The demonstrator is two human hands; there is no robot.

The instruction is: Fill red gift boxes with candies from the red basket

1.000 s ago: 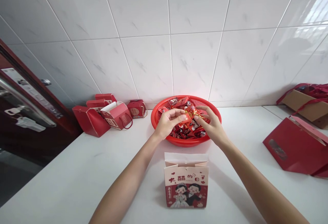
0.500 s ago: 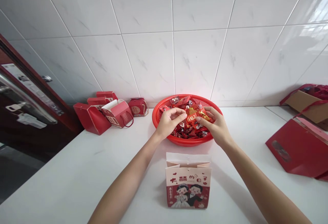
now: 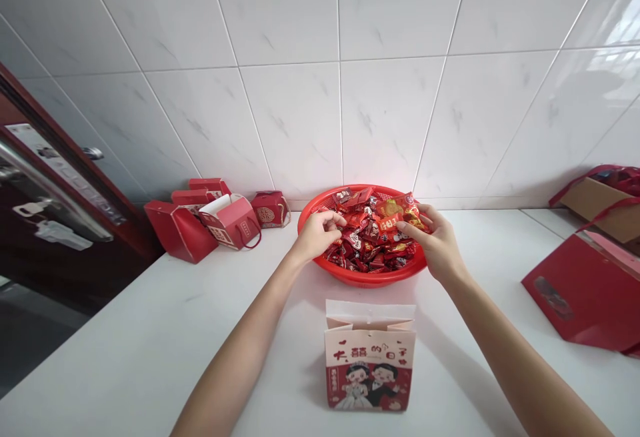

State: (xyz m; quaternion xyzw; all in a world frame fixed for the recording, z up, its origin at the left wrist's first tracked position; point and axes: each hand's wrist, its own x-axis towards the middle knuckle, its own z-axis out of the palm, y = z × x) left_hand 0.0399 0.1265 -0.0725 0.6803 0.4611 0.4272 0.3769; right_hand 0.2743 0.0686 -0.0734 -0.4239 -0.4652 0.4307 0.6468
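A red plastic basket (image 3: 369, 280) holds many wrapped candies (image 3: 367, 250) in red, brown and gold. Over its right side, my right hand (image 3: 440, 242) pinches a red and gold candy packet (image 3: 391, 218) between thumb and fingers. At the left rim my left hand (image 3: 317, 234) is closed, thumb against bent fingers; whatever may be in it is hidden. In front of the basket stands a paper gift box (image 3: 370, 370), upright and open at the top, with a cartoon couple printed on its front.
Several small red boxes (image 3: 180, 230) are grouped at the left by the wall, one with a cord handle. At the right are a larger red box (image 3: 580, 290) and a brown cardboard box (image 3: 595, 198). A dark door (image 3: 65, 224) with keys borders the left table edge.
My left hand has drawn back left, away from the candy packet, to the basket's left rim. My right hand has shifted slightly right with the packet.
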